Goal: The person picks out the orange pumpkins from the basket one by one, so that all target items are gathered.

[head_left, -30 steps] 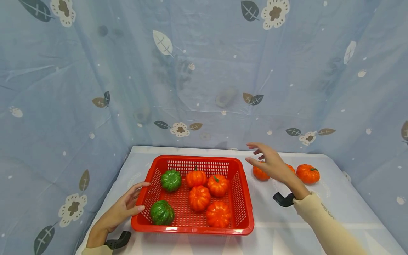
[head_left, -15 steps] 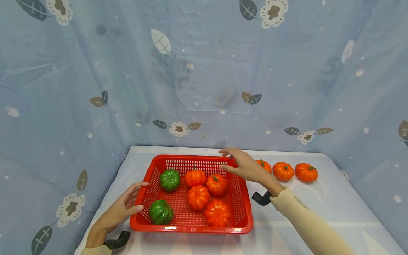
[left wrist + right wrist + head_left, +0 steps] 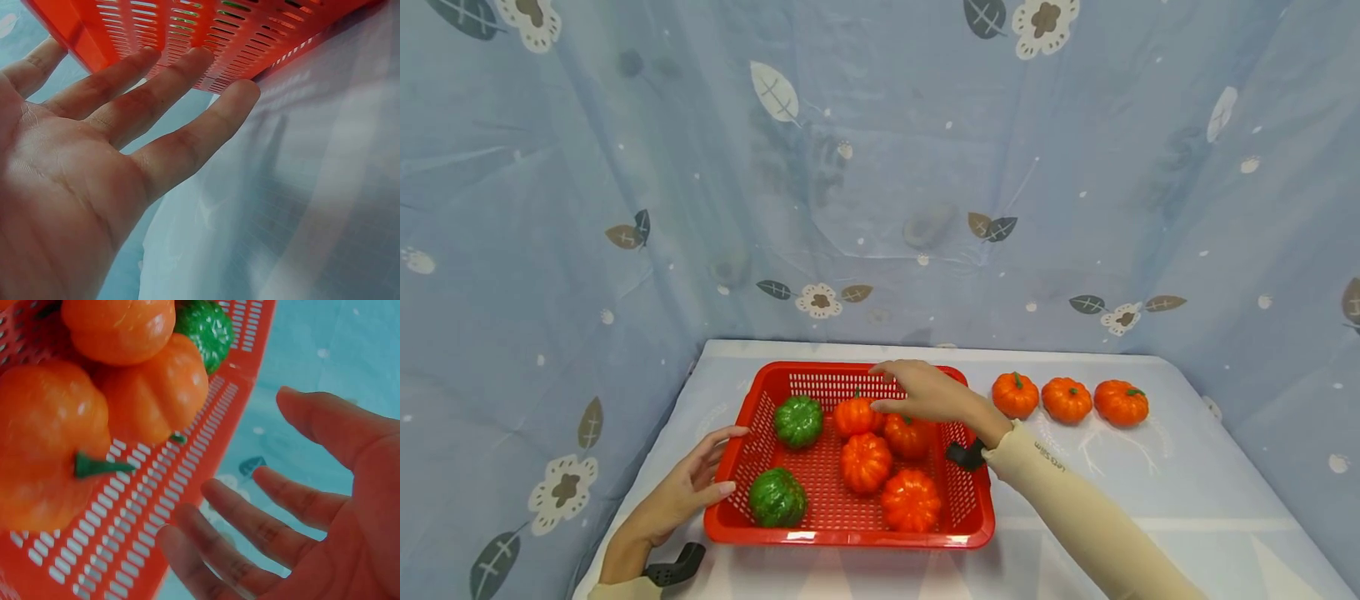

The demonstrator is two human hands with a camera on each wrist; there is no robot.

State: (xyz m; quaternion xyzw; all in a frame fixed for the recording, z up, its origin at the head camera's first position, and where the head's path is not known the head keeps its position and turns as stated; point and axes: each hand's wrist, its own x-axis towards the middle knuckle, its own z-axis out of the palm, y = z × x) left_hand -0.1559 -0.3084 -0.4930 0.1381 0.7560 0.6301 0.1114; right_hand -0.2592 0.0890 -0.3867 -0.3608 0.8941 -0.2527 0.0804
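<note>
A red plastic basket (image 3: 850, 539) holds several small orange pumpkins (image 3: 867, 462) and two green pumpkins (image 3: 799, 422) on its left side. At the basket's left rim, my left hand (image 3: 685, 487) has its fingers extended. In the left wrist view, its fingertips lie against the slotted side wall (image 3: 144, 37). My right hand (image 3: 928, 393) hovers above the basket's back right part with nothing in it, thumb and fingers spread. It partly covers two orange pumpkins in the head view. The right wrist view has an orange pumpkin with a green stem (image 3: 47, 450) left of the open hand (image 3: 350, 531).
Three more orange pumpkins (image 3: 1066, 401) stand in a row on the white table (image 3: 1075, 492), right of the basket. A blue patterned curtain (image 3: 880, 208) rises behind the table and along both sides. Each wrist carries a black mount (image 3: 676, 566).
My right hand has moved left from over the row of orange pumpkins on the table to above the basket, uncovering that row. The left hand has stayed at the basket's rim.
</note>
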